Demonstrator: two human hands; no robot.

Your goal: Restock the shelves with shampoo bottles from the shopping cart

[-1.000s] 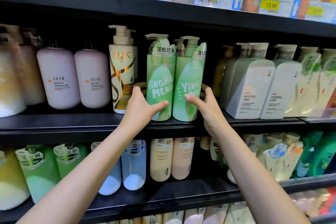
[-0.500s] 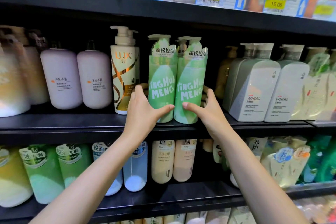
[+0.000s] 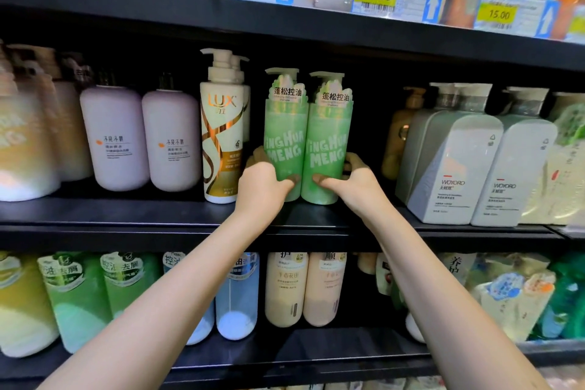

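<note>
From the head camera, I had two green Yinghua Meng pump bottles standing side by side and touching on the middle shelf (image 3: pixel 158 215), between the Lux bottle (image 3: pixel 221 142) and the grey Woyoro bottles. My left hand (image 3: pixel 259 187) was clamped low around the left green bottle (image 3: pixel 285 142), thumb across its front and fingers curled behind; my right hand (image 3: pixel 357 180) gripped the right green bottle (image 3: pixel 327 149) in the same way, so each grip was closed on its own bottle. Both bases looked to be resting on the shelf board, set back a little from its front lip. To do this step well, I judged I should keep the pair upright, labels square to the aisle, line them up with the neighbouring fronts, and let go only once they stood steady, minding the Lux bottle just beside my left knuckles. By count on that shelf: two green bottles in my hands, two lilac bottles (image 3: pixel 114 136) to the left, two Lux pumps one behind the other, two grey Woyoro bottles (image 3: pixel 449 161) in front, and one amber pump bottle (image 3: pixel 399 136) behind them. The shopping cart was out of sight.
</note>
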